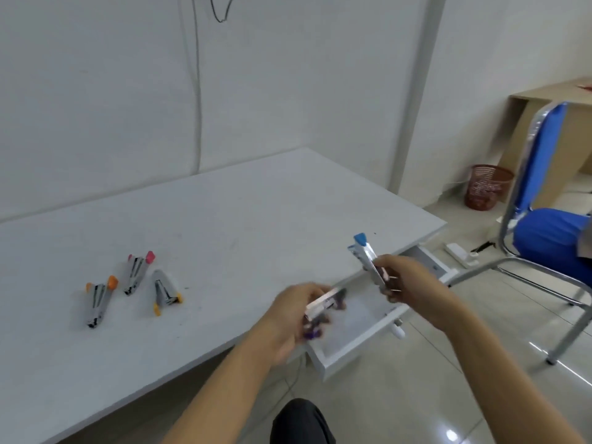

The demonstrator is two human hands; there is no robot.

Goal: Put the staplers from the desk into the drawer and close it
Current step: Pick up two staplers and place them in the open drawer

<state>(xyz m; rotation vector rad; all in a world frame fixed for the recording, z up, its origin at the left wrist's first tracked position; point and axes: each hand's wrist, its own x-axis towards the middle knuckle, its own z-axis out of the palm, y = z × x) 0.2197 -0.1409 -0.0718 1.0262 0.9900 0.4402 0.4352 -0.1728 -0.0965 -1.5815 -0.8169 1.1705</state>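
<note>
Now both your hands grip staplers above the open white drawer (358,339).
Left hand (296,315) closed on purple-tipped metal stapler (323,307), right hand (405,278) on blue-tipped metal stapler (365,254); white desk (224,225) edge just beside.

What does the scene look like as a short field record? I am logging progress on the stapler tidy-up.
left hand: holds a purple-tipped stapler, blurred, over the desk edge by the drawer
right hand: holds a blue-tipped stapler above the drawer
drawer: open; contents unclear
desk: three staplers left on it
orange-tipped stapler: farthest left
pink-tipped stapler: behind the other two
yellow-tipped stapler: rightmost of the three
</note>
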